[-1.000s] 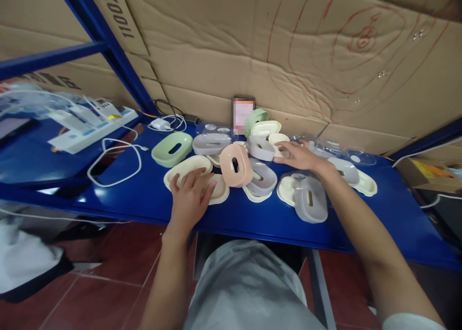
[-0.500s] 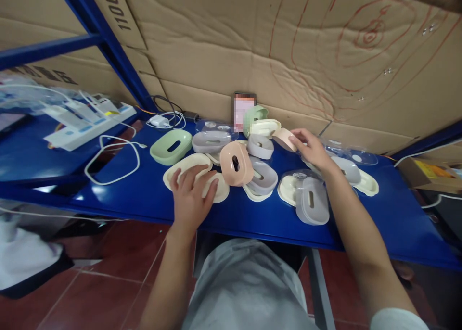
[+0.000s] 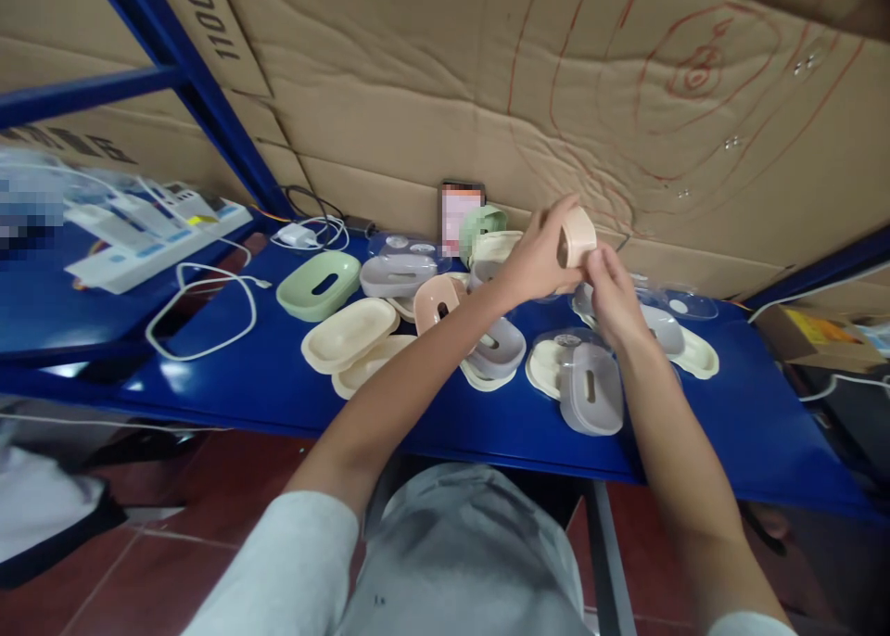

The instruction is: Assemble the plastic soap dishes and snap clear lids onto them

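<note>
Both my hands grip a peach soap dish [image 3: 582,234], raised above the back of the blue table. My left hand [image 3: 540,254] wraps its left side, the arm reaching across the table. My right hand [image 3: 613,288] pinches its lower right edge. Beneath my left forearm sits another peach dish [image 3: 435,304] with a slot, partly covered. Cream trays [image 3: 351,332] lie left of it, and a green slotted dish [image 3: 318,286] is further left. A grey slotted dish [image 3: 591,390] stands at the front right, beside a cream piece [image 3: 546,365] under a clear lid.
At the back, a phone [image 3: 462,211] with a blurred screen leans against the cardboard wall [image 3: 375,89]. White cables [image 3: 201,349] and a power strip [image 3: 159,247] are on the left. An open cardboard box [image 3: 820,339] stands at the right.
My left hand has left the cream trays and crossed right to the peach soap dish. My right hand has raised that dish and turned it; both hands now hold it.
</note>
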`<state>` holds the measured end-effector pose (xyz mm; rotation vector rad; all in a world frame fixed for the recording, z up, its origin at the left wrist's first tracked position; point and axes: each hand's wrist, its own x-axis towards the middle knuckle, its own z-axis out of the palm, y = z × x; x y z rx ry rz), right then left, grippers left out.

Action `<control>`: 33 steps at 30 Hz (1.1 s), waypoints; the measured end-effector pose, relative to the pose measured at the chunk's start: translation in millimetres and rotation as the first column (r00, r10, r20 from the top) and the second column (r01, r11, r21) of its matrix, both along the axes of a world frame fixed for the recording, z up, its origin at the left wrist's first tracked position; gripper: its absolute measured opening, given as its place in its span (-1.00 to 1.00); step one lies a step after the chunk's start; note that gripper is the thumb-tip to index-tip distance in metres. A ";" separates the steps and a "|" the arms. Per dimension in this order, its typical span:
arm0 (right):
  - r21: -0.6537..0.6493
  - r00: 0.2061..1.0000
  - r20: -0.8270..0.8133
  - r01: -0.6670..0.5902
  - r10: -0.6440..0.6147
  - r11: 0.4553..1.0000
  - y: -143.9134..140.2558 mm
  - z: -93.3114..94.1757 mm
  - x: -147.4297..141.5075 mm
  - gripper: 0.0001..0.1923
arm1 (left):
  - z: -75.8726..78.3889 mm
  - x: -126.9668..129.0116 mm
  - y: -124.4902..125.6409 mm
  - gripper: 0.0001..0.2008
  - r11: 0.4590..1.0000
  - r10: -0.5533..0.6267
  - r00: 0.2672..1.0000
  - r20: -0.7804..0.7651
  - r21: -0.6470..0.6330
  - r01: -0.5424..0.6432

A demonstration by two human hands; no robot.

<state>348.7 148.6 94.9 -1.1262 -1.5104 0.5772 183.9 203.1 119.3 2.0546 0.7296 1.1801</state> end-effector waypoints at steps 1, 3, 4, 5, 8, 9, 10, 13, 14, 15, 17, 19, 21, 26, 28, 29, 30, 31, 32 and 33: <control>0.023 0.999 0.046 -0.021 0.020 1.000 -2.6 -1.3 2.2 -0.37 | -1.7 0.0 3.9 -0.01 0.997 -0.037 0.994 0.100 -0.056 0.043; 0.045 0.988 0.151 -0.043 0.036 0.998 -4.6 -4.2 7.3 -0.28 | -2.4 -1.1 6.4 -0.13 0.963 -0.056 0.953 0.299 -0.235 0.131; 0.053 0.979 0.202 -0.039 0.027 0.998 -4.7 -5.4 9.2 -0.25 | -1.2 -1.7 5.6 -0.20 0.922 -0.035 0.922 0.386 -0.342 0.179; 0.066 0.969 0.247 -0.022 0.005 0.998 -4.4 -6.4 10.2 -0.24 | 0.7 -2.1 4.0 -0.26 0.869 -0.006 0.889 0.457 -0.438 0.231; 0.135 0.947 0.308 0.045 -0.085 0.990 -3.8 -8.2 7.3 -0.29 | 7.2 -2.1 -1.7 -0.34 0.745 0.042 0.814 0.579 -0.562 0.361; 0.155 0.947 0.302 0.063 -0.108 0.986 -3.7 -8.7 5.1 -0.30 | 8.6 -1.6 -2.7 -0.34 0.735 0.046 0.800 0.598 -0.563 0.378; 0.164 0.952 0.281 0.079 -0.124 0.983 -3.6 -9.2 2.7 -0.30 | 9.2 -0.9 -2.9 -0.33 0.737 0.049 0.793 0.607 -0.558 0.381; 0.103 0.978 0.170 0.101 -0.118 0.990 -2.1 -11.4 -2.5 -0.31 | 5.4 2.5 2.5 -0.25 0.781 0.035 0.826 0.563 -0.531 0.329; 0.064 0.986 0.130 0.093 -0.101 0.994 -1.2 -12.3 -3.1 -0.32 | 2.2 3.7 6.2 -0.21 0.800 0.018 0.851 0.525 -0.518 0.303; 0.025 0.992 0.091 0.084 -0.086 0.996 -0.1 -13.0 -3.0 -0.32 | -1.8 4.6 10.6 -0.17 0.820 -0.002 0.879 0.476 -0.503 0.274; -0.033 0.995 0.029 0.094 -0.093 0.995 2.6 -14.3 0.0 -0.30 | -11.4 5.5 20.4 -0.12 0.865 -0.029 0.935 0.352 -0.459 0.200; -0.052 0.985 0.042 0.167 -0.165 0.985 6.3 -15.3 7.0 -0.27 | -20.6 5.5 29.3 -0.06 0.929 0.008 0.977 0.214 -0.364 0.072; -0.011 0.953 0.134 0.276 -0.272 0.961 11.3 -17.2 17.3 -0.28 | -26.5 5.8 34.4 0.02 0.974 0.081 0.993 0.086 -0.216 -0.061; 0.113 0.853 0.308 0.406 -0.421 0.907 23.7 -23.9 45.4 -0.35 | -21.3 12.4 29.8 0.10 0.991 0.108 0.968 -0.227 -0.054 -0.124; 0.165 0.796 0.378 0.444 -0.472 0.881 22.0 -20.0 53.7 -0.37 | -15.6 13.1 26.0 0.04 0.991 0.126 0.946 -0.299 -0.010 -0.135; 0.196 0.767 0.417 0.449 -0.489 0.872 17.8 -15.5 56.3 -0.40 | -12.8 11.6 24.2 -0.02 0.990 0.137 0.935 -0.328 0.020 -0.138; 0.218 0.746 0.455 0.435 -0.485 0.874 10.9 -9.5 57.4 -0.44 | -10.0 8.2 21.9 -0.09 0.989 0.149 0.922 -0.358 0.052 -0.139; 0.226 0.737 0.496 0.400 -0.458 0.888 0.7 -2.7 56.9 -0.49 | -7.2 2.6 18.6 -0.15 0.986 0.165 0.905 -0.393 0.084 -0.143; 0.223 0.732 0.540 0.351 -0.415 0.909 -13.0 4.1 54.6 -0.54 | -4.1 -5.3 13.5 -0.22 0.981 0.186 0.885 -0.426 0.124 -0.147; 0.214 0.724 0.588 0.291 -0.361 0.933 -30.2 9.8 50.3 -0.57 | -0.8 -15.6 6.0 -0.28 0.973 0.215 0.865 -0.454 0.176 -0.149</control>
